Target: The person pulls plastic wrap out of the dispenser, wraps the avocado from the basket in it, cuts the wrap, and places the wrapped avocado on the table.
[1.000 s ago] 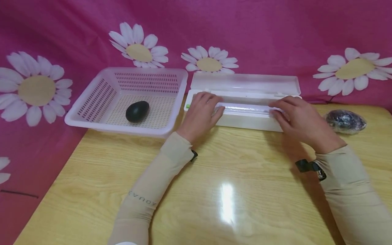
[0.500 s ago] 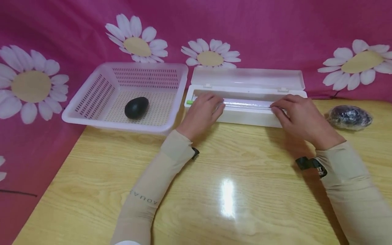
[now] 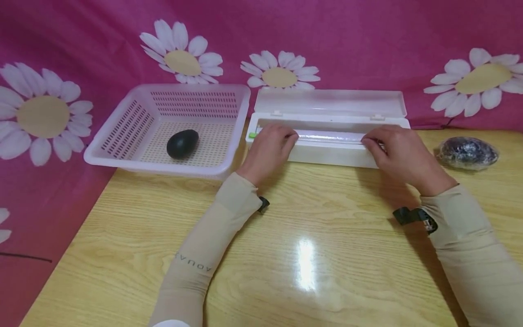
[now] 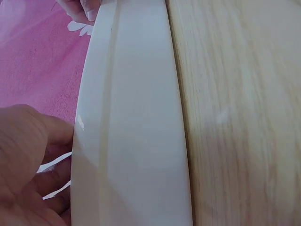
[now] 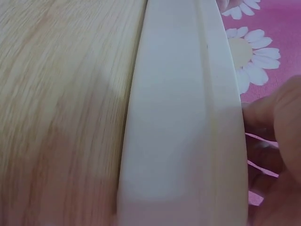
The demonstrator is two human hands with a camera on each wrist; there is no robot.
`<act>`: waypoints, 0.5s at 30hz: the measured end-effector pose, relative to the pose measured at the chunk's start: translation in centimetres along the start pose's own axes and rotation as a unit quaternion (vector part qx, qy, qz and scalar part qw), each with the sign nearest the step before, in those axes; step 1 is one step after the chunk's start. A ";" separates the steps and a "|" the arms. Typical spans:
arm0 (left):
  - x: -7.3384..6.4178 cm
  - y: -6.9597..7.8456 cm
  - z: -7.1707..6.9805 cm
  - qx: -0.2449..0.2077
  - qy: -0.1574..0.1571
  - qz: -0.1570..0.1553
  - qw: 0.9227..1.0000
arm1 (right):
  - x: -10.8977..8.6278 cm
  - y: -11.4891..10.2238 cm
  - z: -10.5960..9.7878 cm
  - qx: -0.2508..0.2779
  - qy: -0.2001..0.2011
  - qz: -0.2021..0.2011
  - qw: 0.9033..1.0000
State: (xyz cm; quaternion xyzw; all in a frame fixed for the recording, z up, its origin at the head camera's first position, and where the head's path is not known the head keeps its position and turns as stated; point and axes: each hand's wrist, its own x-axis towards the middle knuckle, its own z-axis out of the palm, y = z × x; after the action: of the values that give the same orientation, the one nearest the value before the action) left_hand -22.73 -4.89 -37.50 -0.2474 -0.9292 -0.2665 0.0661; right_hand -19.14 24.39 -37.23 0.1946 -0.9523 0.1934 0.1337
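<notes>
A long white dispenser box (image 3: 333,156) stands at the back of the table, its hinged lid (image 3: 327,103) tipped back. Inside lies a shiny roll of cling film (image 3: 327,136). At its left part my left hand (image 3: 269,145) pinches the film between thumb and fingers. My right hand (image 3: 398,152) does likewise near the right end, thumb at the box's front edge. Both wrist views show the box's smooth front wall (image 4: 141,117), with curled fingers (image 5: 263,153) behind its top edge in the right one. The film at the fingertips is hidden there.
Left of the box stands a pale plastic basket (image 3: 159,170) holding a dark egg-shaped object (image 3: 182,144). A dark object wrapped in clear film (image 3: 467,153) lies to the right. Behind hangs a pink flowered cloth (image 3: 347,41); the wooden table (image 3: 253,272) extends in front.
Both hands stay at the roll, with thumbs and fingertips drawn slightly closer together on the film. The head view has shifted a little; basket and wrapped object stay put.
</notes>
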 end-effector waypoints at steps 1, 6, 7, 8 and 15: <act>0.0 0.0 0.1 0.000 -0.001 -0.003 1.000 | 0.0 0.0 0.0 0.001 0.003 0.001 1.000; 0.2 0.1 0.3 0.011 -0.006 -0.014 1.000 | 0.0 0.0 0.3 -0.011 0.030 -0.014 0.999; 0.2 0.1 0.4 0.013 -0.004 -0.014 1.000 | 0.0 0.0 0.4 -0.013 0.039 -0.019 0.999; 0.2 0.1 0.4 0.013 -0.001 -0.014 1.000 | 0.0 -0.1 0.5 -0.015 0.048 -0.024 0.998; 0.2 0.0 0.5 0.020 0.035 0.013 0.999 | 0.0 0.0 1.0 0.001 0.099 -0.044 0.994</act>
State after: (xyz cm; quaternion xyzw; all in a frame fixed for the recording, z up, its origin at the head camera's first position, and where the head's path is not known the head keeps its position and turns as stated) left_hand -22.94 -4.55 -37.83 -0.2483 -0.9284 -0.2551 0.1067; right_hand -19.29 24.00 -38.11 0.2166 -0.9247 0.2061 0.2356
